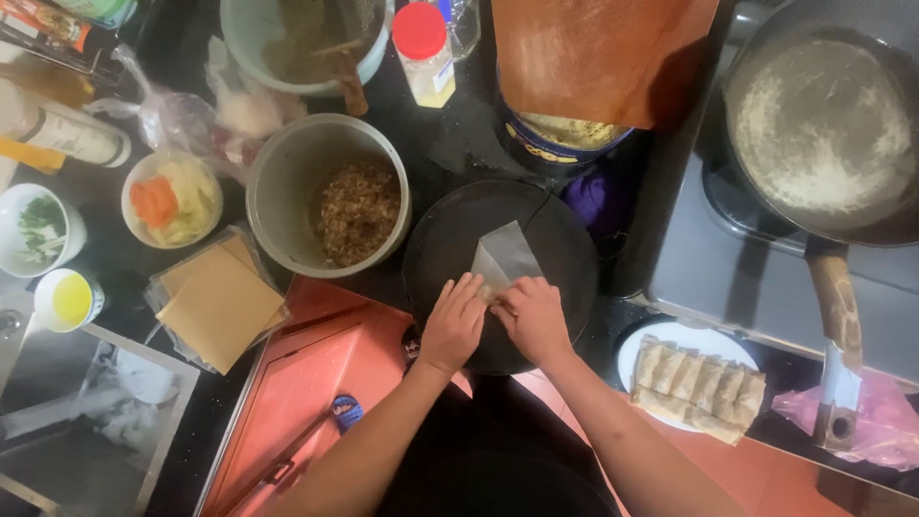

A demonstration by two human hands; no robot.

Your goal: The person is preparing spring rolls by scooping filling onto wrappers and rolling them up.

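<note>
A thin, pale translucent wrapper (507,254) lies on a round black plate (450,230), its near part folded up. My left hand (454,321) and my right hand (532,316) sit side by side at the wrapper's near edge, fingertips pinching and pressing the fold. To the left of the plate stands a grey bowl (287,182) of brown minced filling (358,211). A white plate (637,349) at the right holds several finished rolls (699,386).
A stack of tan square wrappers (218,304) lies at left, near a bowl of chopped vegetables (172,199), a small bowl of greens (38,228) and a yellow cup (67,299). A frying pan (823,124) sits on the stove at right. A wooden board (593,53) covers a tin.
</note>
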